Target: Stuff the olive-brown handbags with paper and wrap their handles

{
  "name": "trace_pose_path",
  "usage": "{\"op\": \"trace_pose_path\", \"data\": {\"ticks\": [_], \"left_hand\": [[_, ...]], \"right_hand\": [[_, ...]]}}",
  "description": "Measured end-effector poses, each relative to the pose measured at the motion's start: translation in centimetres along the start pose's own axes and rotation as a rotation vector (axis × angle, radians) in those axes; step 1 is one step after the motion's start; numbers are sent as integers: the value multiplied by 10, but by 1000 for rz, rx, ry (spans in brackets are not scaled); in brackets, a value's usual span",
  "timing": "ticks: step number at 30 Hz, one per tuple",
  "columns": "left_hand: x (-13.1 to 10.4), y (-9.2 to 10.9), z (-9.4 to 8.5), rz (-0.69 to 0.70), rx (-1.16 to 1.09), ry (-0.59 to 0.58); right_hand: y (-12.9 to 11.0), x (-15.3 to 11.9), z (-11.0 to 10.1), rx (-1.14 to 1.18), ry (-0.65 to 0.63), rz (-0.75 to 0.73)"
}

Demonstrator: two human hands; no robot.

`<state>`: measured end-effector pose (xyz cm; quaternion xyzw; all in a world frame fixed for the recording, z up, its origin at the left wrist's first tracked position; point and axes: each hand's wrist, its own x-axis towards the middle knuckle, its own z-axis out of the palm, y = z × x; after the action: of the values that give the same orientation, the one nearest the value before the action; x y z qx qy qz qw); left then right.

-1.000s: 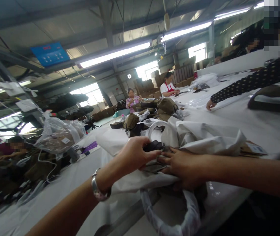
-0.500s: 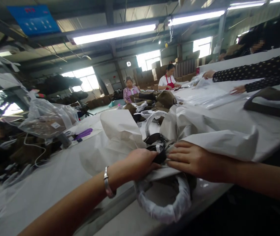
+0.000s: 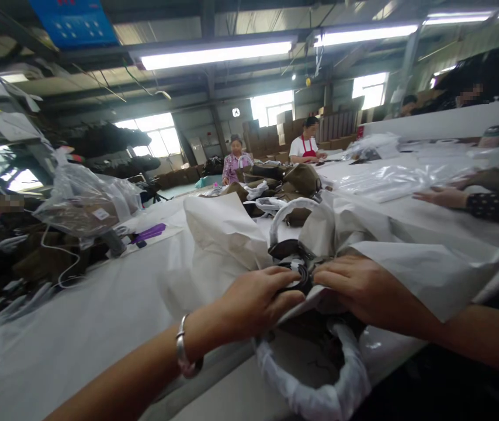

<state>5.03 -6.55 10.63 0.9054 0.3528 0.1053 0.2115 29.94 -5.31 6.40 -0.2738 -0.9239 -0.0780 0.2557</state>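
A bag wrapped in white paper (image 3: 223, 234) lies before me on the table, its rounded handle (image 3: 315, 392) covered in white wrapping and hanging toward me. A second wrapped handle (image 3: 282, 219) arches up behind. My left hand (image 3: 262, 295), with a silver bracelet at the wrist, closes its fingers on a coiled black strap (image 3: 304, 276) in the bag's opening. Close by on the right, my right hand (image 3: 359, 286) has its fingertips bent into the opening at the paper's edge; what they grip, if anything, is hidden.
Brown bags (image 3: 297, 180) are piled behind the paper. Clear plastic sheets (image 3: 394, 175) lie at the right, near another person's hand (image 3: 442, 197). At the left hangs a plastic bag (image 3: 96, 204), near purple strips (image 3: 151, 232). Two people stand beyond the table.
Both my hands and the bag appear slightly further right. My right fingers, flatter before, now bend into the opening. The other person's arms at the right have drawn back toward the edge.
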Motion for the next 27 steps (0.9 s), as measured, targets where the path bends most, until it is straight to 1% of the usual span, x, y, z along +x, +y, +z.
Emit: {"op": "trace_pose_path", "data": {"ticks": [1, 3, 5, 7, 9, 11, 12, 13, 14, 16, 18, 20, 21, 22, 24, 25, 27], "left_hand": [[-7, 1, -1, 19, -56, 13], [-20, 3, 0, 51, -109, -6], [-28, 3, 7, 71, -71, 4], [-31, 0, 16, 76, -9, 45], [-31, -2, 22, 74, 12, 58], [-32, -2, 23, 71, 15, 57], [-33, -1, 20, 70, 9, 53], [-34, 0, 16, 68, -10, 41], [-36, 1, 12, 70, -45, 23], [-38, 2, 5, 61, -142, 5], [-38, 1, 4, 28, -204, 87], [-37, -2, 9, -29, -177, 191], [-36, -3, 13, -59, -134, 217], [-35, -5, 16, -78, -83, 218], [-36, -7, 21, -71, 7, 189], [-37, -7, 22, -38, 38, 189], [-39, -5, 20, 73, 75, 203]], "right_hand": [[-2, 0, -4, 22, -24, 15], [-7, -1, -17, 65, -61, 35], [-9, -1, -30, 79, -98, 47], [-8, 0, -42, 61, -166, 50], [-8, 4, -51, 27, -243, 65], [-10, 9, -56, 5, -293, 83], [-12, 11, -58, 6, -283, 77], [-15, 14, -60, 13, -243, 47], [-20, 17, -63, 25, -189, -9], [-28, 19, -69, 37, -83, -174], [-34, 19, -74, -13, -4, -332], [-34, 17, -75, -103, 59, -425], [-33, 15, -74, -150, 100, -446], [-30, 14, -72, -187, 134, -458], [-22, 11, -65, -233, 166, -467], [-18, 10, -61, -248, 167, -457], [-12, 7, -53, -271, 143, -401]]}}
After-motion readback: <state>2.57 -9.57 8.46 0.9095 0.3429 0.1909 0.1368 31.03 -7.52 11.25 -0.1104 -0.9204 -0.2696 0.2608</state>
